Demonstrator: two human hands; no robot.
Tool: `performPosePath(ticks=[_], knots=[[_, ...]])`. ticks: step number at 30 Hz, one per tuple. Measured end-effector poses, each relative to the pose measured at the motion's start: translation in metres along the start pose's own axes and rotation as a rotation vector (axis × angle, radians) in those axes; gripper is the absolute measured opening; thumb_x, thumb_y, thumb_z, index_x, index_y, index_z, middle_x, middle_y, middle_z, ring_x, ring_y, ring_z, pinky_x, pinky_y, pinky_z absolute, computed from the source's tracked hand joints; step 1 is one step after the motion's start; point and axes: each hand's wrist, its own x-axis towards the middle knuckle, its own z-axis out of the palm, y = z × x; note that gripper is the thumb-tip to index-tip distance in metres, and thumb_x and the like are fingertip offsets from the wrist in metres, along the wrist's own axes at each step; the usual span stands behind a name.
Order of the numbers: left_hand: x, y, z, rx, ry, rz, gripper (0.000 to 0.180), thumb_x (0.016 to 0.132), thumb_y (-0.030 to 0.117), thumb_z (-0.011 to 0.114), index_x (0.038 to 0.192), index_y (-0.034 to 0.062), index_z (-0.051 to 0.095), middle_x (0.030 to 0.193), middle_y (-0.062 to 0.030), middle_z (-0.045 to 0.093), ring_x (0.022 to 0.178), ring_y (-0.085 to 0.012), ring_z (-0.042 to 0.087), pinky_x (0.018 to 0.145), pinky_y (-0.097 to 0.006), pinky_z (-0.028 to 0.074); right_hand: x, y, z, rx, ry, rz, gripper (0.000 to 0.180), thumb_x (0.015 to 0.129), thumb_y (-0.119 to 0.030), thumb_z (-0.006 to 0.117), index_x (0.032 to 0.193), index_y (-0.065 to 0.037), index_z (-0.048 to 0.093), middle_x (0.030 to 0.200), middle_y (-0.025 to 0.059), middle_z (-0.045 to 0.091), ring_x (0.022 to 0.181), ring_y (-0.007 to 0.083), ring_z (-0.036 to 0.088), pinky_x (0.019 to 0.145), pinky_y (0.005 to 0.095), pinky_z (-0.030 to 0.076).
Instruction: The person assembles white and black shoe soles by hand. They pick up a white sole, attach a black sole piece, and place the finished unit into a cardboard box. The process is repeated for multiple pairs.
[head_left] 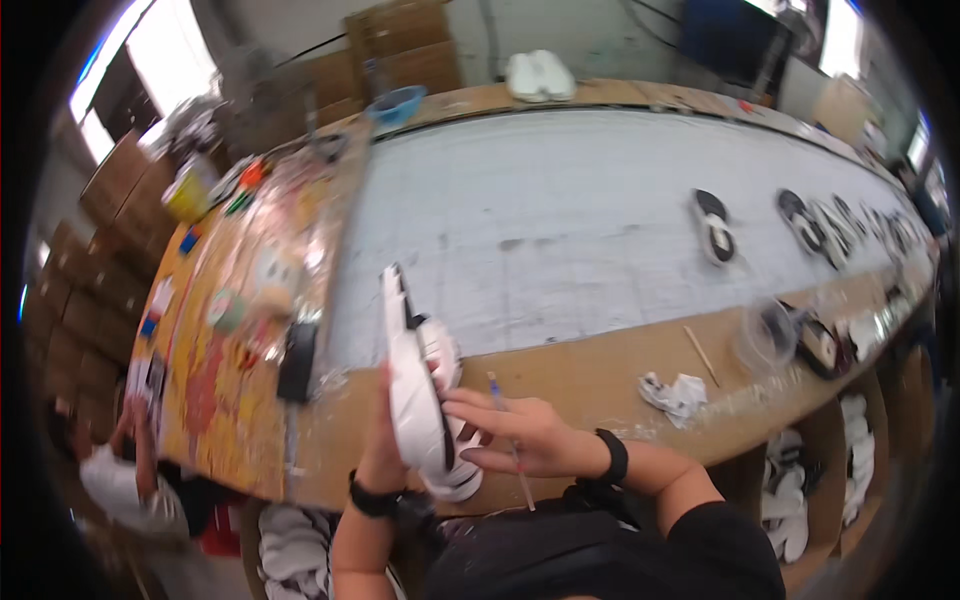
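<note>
1. Left hand [378, 440] grips a white shoe [420, 390], fingers clamped behind it, above the bench edge [600, 375].
2. Right hand [520, 435] pinches a thin brush [508, 440] against the sole.
3. Steady strokes and a firm hold seem wise.
4. The brush tip is blurred; left fingers are mostly hidden.

The person wears a black short-sleeved top, its sleeves ending above the elbows, so both forearms are bare. A black band circles each wrist: a chunkier one, like a watch, below the left hand [383, 440], a slimmer one behind the right hand [520, 440].
</note>
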Motion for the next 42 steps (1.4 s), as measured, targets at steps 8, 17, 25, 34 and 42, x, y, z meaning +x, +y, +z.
performPosePath(ticks=[8, 17, 25, 34, 42], knots=[[0.026, -0.029, 0.041, 0.669, -0.27, -0.342, 0.067, 0.085, 0.002, 0.05, 0.137, -0.0009, 0.009, 0.127, -0.0093, 0.039, 0.109, -0.0134, 0.045, 0.091, -0.026, 0.037, 0.001, 0.138, -0.168, 0.246, 0.368, 0.632, 0.036, 0.087, -0.017, 0.053, 0.118, 0.001, 0.049, 0.091, 0.0052, 0.061, 0.073, 0.0108, 0.058, 0.06, 0.0247, 0.049], [0.061, -0.052, 0.031, 1.116, -0.8, -0.779, 0.06, 0.091, 0.026, 0.045, 0.137, 0.001, 0.014, 0.139, -0.0105, 0.026, 0.127, -0.0156, 0.025, 0.104, -0.028, 0.02, -0.083, 0.272, -0.361, -1.373, 0.653, 1.24, 0.058, 0.07, -0.032, 0.066, 0.115, 0.001, 0.049, 0.112, 0.0198, 0.052, 0.106, 0.0309, 0.049, 0.087, 0.0393, 0.039], [0.028, 0.012, 0.058, 0.904, -0.256, -0.424, 0.036, 0.085, 0.008, 0.053, 0.121, 0.0025, 0.045, 0.117, -0.0105, 0.051, 0.107, -0.021, 0.048, 0.089, -0.032, 0.039, -0.116, 0.293, -0.393, -1.435, 0.594, 1.32, 0.046, 0.064, -0.031, 0.069, 0.094, 0.0, 0.055, 0.094, 0.0184, 0.06, 0.084, 0.0325, 0.061, 0.068, 0.0395, 0.05], [0.069, 0.034, 0.036, 0.943, -0.087, -0.025, 0.051, 0.09, 0.021, 0.048, 0.133, 0.0017, 0.029, 0.127, -0.0119, 0.043, 0.116, -0.0208, 0.042, 0.094, -0.034, 0.037, -0.018, 0.133, -0.215, 0.395, 0.371, 0.645, 0.042, 0.076, -0.004, 0.054, 0.117, 0.005, 0.049, 0.105, 0.0088, 0.059, 0.089, 0.0134, 0.057, 0.08, 0.0262, 0.046], [0.045, 0.062, 0.069, 0.682, 0.089, 0.445, 0.053, 0.093, 0.042, 0.033, 0.124, -0.0001, 0.037, 0.111, -0.0091, 0.053, 0.098, -0.0133, 0.053, 0.08, -0.024, 0.042, -0.023, 0.019, -0.094, -0.333, -0.067, -0.002, 0.044, 0.071, -0.003, 0.064, 0.113, -0.002, 0.052, 0.114, 0.0168, 0.053, 0.092, 0.0298, 0.059, 0.074, 0.0319, 0.048]])
